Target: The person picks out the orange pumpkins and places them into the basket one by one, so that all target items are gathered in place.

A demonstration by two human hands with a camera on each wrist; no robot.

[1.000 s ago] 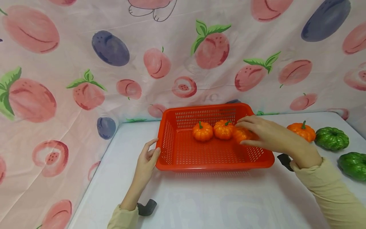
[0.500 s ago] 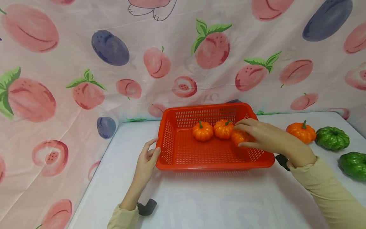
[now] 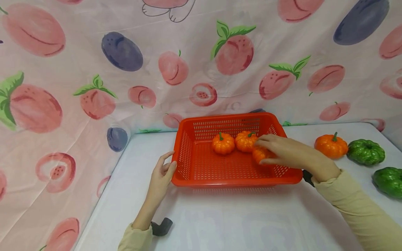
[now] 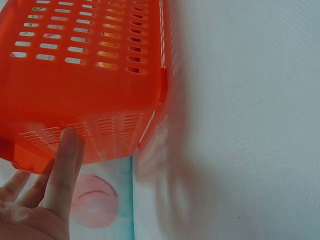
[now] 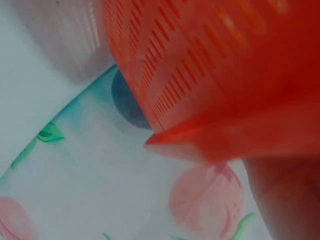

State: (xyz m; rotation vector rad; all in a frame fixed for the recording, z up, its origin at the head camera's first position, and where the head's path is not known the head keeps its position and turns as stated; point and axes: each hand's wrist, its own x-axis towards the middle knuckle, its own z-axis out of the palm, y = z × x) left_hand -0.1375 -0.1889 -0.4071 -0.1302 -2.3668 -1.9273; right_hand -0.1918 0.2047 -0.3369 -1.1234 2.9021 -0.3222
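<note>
A red plastic basket (image 3: 232, 182) with slotted walls stands on the white table. Inside it, two small orange pumpkins (image 3: 223, 143) with green stems sit side by side toward the back. My right hand (image 3: 282, 150) reaches over the right rim and grips a third orange pumpkin (image 3: 260, 155), partly hidden by the fingers, close beside the other two. At the left rim, my left hand (image 3: 161, 176) touches the basket's outer side with fairly straight fingers. The left wrist view shows a straight finger (image 4: 64, 160) against the slotted wall. In the right wrist view the basket hides the held pumpkin.
Right of the basket, another orange pumpkin (image 3: 331, 145) sits beside a green pumpkin (image 3: 366, 152), with a second green one (image 3: 389, 182) nearer the front. A fruit-printed cloth (image 3: 150, 42) hangs behind the table and along its left side.
My right hand has moved slightly left and lower into the basket with the orange pumpkin, toward the other two. My left hand stays at the left rim.
</note>
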